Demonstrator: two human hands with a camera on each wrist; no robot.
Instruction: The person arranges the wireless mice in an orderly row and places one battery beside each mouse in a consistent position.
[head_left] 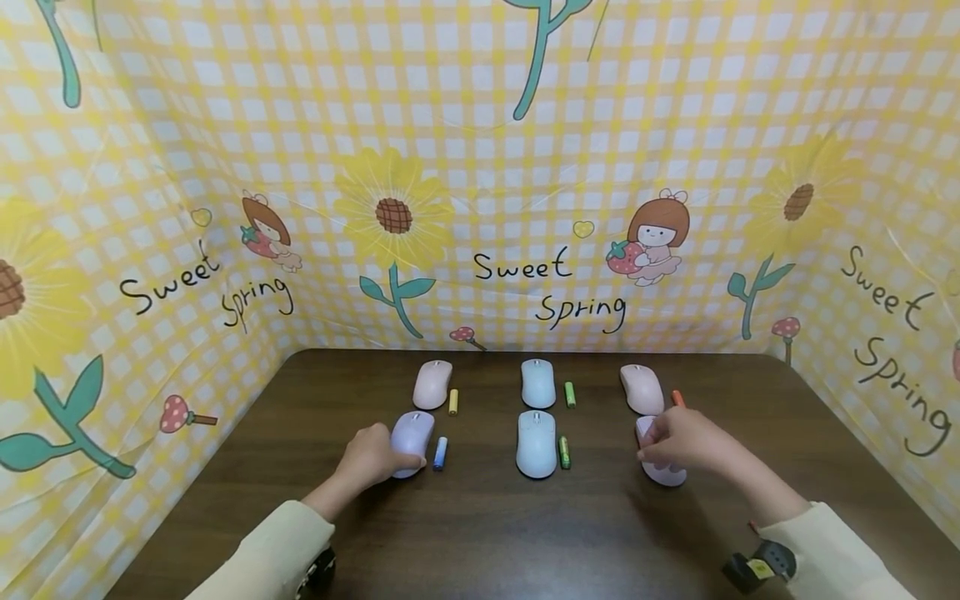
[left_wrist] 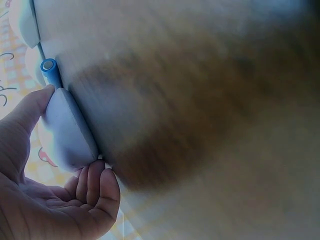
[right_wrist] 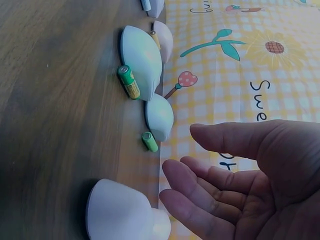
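At the front left of the table, my left hand (head_left: 367, 457) grips a lavender computer mouse (head_left: 412, 440) by its sides, thumb along the right side. The left wrist view has the thumb at one end of this mouse (left_wrist: 70, 132) and curled fingers at the other. Right beside it lies a blue-and-white battery (head_left: 440, 454). My right hand (head_left: 686, 437) is over a pale purple mouse (head_left: 666, 476) at the front right, partly hiding it. In the right wrist view, the loosely bent fingers (right_wrist: 182, 177) hold nothing. An orange battery (head_left: 678, 398) shows just behind that hand.
Two light blue mice (head_left: 537, 446) stand mid-table, one behind the other, with a green-and-gold battery (head_left: 564, 452) and a green battery (head_left: 570, 394) beside them. Behind are pink mice at left (head_left: 432, 385) and right (head_left: 642, 390), plus a yellow battery (head_left: 453, 402). Checked cloth (head_left: 487, 183) walls the table.
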